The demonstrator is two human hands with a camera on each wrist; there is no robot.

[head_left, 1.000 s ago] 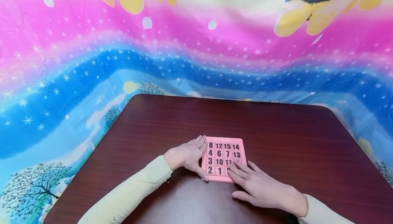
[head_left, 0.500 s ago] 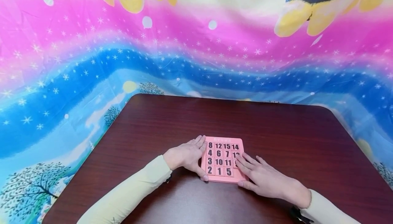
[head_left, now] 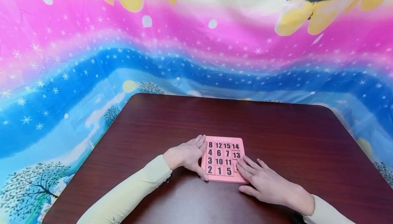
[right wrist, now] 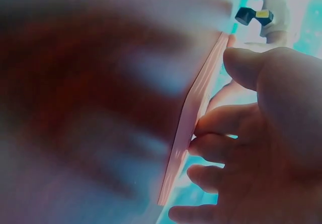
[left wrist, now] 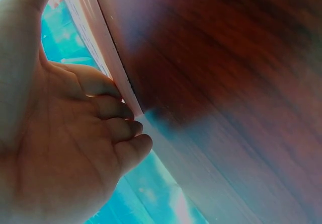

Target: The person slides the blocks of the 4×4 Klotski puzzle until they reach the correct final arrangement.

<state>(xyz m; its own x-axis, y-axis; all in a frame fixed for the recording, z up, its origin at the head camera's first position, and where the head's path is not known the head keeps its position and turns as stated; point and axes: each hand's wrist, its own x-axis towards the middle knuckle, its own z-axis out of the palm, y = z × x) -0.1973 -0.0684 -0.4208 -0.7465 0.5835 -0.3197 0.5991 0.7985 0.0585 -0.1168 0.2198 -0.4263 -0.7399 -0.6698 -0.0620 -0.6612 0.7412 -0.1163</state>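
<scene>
A pink number slide puzzle with black numerals on its square tiles lies flat on the table in the head view. My left hand rests along its left side, fingers extended at the far left corner and thumb by the near left corner. My right hand reaches in from the right, fingertips over the right-hand column just below the 13 tile. Those fingers partly cover a tile under the 13, so its numeral is hidden. In the right wrist view, the right fingers lie against the puzzle's edge.
The dark reddish-brown wooden table has rounded far corners. Behind it hangs a pink and blue patterned cloth that reaches down past the table's sides.
My right hand has shifted from the bottom row to the right edge, first up over the 13, then slightly back toward me. The 5 and 13 tiles show now. My left hand stays put.
</scene>
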